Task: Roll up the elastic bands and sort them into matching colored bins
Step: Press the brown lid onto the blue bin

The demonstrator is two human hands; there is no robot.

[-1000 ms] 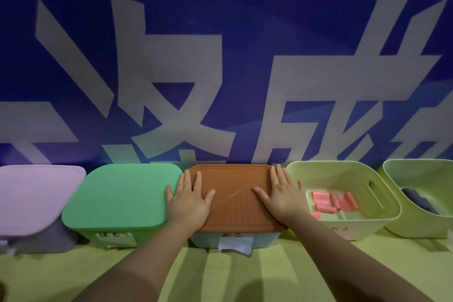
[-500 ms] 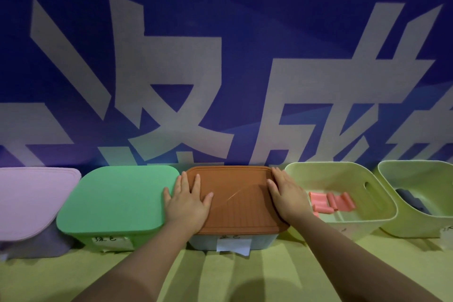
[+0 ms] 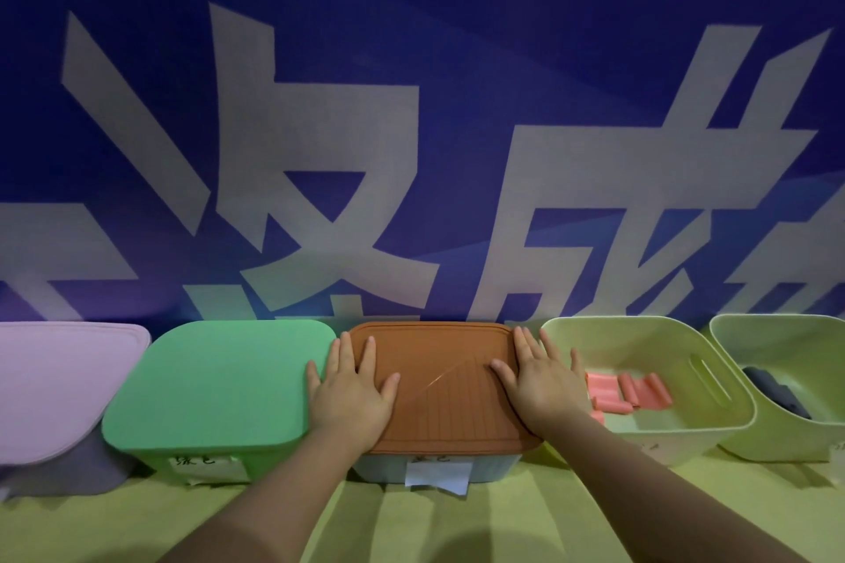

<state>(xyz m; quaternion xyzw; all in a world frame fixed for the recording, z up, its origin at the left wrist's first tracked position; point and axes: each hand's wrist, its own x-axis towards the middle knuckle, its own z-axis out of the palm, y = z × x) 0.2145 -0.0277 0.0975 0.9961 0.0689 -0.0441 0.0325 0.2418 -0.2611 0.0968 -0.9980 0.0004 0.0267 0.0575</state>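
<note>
A brown lid point(image 3: 439, 384) covers the middle bin point(image 3: 379, 469), which carries a white paper label. My left hand point(image 3: 350, 393) lies flat on the lid's left edge, fingers straight. My right hand point(image 3: 539, 384) lies flat on its right edge in the same way. Right of it, an open pale bin point(image 3: 676, 434) holds several rolled pink bands point(image 3: 628, 393). The far-right open bin point(image 3: 786, 443) has a dark rolled band point(image 3: 777, 393) inside. A green-lidded bin point(image 3: 215, 384) and a lilac-lidded bin point(image 3: 59, 379) stand to the left.
All bins line up against a blue banner wall point(image 3: 411, 128) with large grey characters. They rest on a yellow-green tabletop point(image 3: 526, 521) that stretches toward me in front of the row.
My right hand has slid back onto the lid's right side after shifting toward its right edge. The left hand stays in place. The view has shifted slightly.
</note>
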